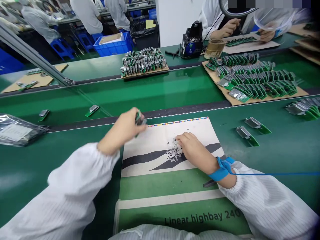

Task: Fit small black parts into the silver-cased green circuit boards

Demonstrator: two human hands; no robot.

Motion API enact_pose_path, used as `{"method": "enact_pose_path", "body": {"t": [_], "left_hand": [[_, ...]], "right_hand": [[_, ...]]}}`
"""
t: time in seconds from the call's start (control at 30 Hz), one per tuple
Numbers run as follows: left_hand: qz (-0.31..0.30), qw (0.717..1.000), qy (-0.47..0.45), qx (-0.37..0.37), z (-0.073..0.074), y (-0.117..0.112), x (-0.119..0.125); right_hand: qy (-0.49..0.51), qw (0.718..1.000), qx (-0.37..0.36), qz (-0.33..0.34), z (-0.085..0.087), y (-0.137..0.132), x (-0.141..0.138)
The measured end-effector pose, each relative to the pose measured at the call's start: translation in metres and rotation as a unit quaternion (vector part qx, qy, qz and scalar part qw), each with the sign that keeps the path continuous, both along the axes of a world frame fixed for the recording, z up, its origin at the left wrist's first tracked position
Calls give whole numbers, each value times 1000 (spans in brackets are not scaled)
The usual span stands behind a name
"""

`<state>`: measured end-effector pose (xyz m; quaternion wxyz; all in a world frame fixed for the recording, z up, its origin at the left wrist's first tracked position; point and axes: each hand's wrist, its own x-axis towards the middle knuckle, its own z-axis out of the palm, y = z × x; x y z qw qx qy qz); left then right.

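My left hand (123, 128) is closed around a small green circuit board (138, 120), above the far left corner of a printed cardboard sheet (142, 190); motion blurs it slightly. With fingers pinched together, my right hand (191, 145) reaches the edge of a scattered pile of tiny black parts with pins (173, 154) lying on the sheet. Whatever sits between those fingertips is hidden. A blue wrist strap (222, 169) with a cord goes round my right wrist. Beneath that wrist lies a dark tool (209, 183), partly covered.
Boards crowd a cardboard tray (231, 98) at the right and another stack (143, 63) at the back. Two loose boards (246, 135) lie to my right. A conveyor belt (105, 91) carries boards. At left is a plastic bag (17, 130). A co-worker's hands (226, 30) work opposite.
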<state>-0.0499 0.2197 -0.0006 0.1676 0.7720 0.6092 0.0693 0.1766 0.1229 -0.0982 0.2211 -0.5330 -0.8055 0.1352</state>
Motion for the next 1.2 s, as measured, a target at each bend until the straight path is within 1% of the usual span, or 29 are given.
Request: {"method": "enact_pose_path", "body": {"t": [0.03, 0.1, 0.17, 0.2, 0.23, 0.3, 0.33, 0.37, 0.4, 0.43, 0.47, 0.53, 0.6, 0.63, 0.67, 0.7, 0.77, 0.87, 1.0, 1.13, 1.2], "left_hand": [[-31, 999, 19, -27, -5, -20, -3], [-76, 994, 59, -47, -19, -54, -8], [-94, 992, 70, -52, -32, -77, -12], [-98, 993, 60, -42, -36, -84, -13], [-97, 994, 39, -27, -37, -90, -12], [-93, 995, -33, -11, -30, -97, -9], [-89, 993, -77, -28, -24, -98, -6], [-82, 987, -121, -68, -18, -100, -2], [-73, 976, -163, -126, -13, -101, 2], [-62, 958, -206, -192, -9, -102, 6], [-50, 932, -252, -256, -8, -103, 10], [-26, 866, -353, -352, -13, -104, 19], [-5, 798, -441, -411, -23, -106, 27], [6, 769, -471, -431, -28, -107, 30], [15, 748, -492, -445, -32, -108, 34], [24, 732, -507, -454, -35, -110, 37], [36, 716, -522, -462, -37, -111, 42], [44, 715, -527, -457, -33, -114, 47], [60, 708, -538, -452, -27, -117, 52], [87, 683, -570, -449, -23, -121, 54], [91, 666, -583, -456, -23, -123, 55]], "right_hand": [[2, 1000, 1, -1, -1, 0, 1], [4, 1000, 1, -5, -1, 1, 2], [3, 1000, 1, -8, 0, 2, 4], [3, 1000, 1, -8, 1, 2, 4], [3, 1000, 2, -7, 2, 2, 4], [10, 1000, 3, -6, 6, 2, 5], [17, 1000, 5, -7, 8, 2, 5], [24, 1000, 6, -8, 11, 2, 6], [33, 999, 9, -10, 14, 1, 7], [41, 999, 12, -11, 17, 1, 8], [48, 999, 15, -11, 21, -1, 10], [67, 998, 20, -7, 29, -4, 15], [96, 995, 21, -2, 37, -9, 21], [112, 993, 20, 1, 41, -13, 23], [127, 992, 19, 3, 44, -16, 26], [138, 990, 18, 5, 47, -19, 28], [143, 990, 15, 4, 52, -25, 30], [146, 989, 12, 2, 59, -32, 32], [184, 982, 20, 27, 66, -37, 35], [231, 972, 10, 45, 68, -42, 39], [250, 968, 3, 35, 67, -45, 39]]}}
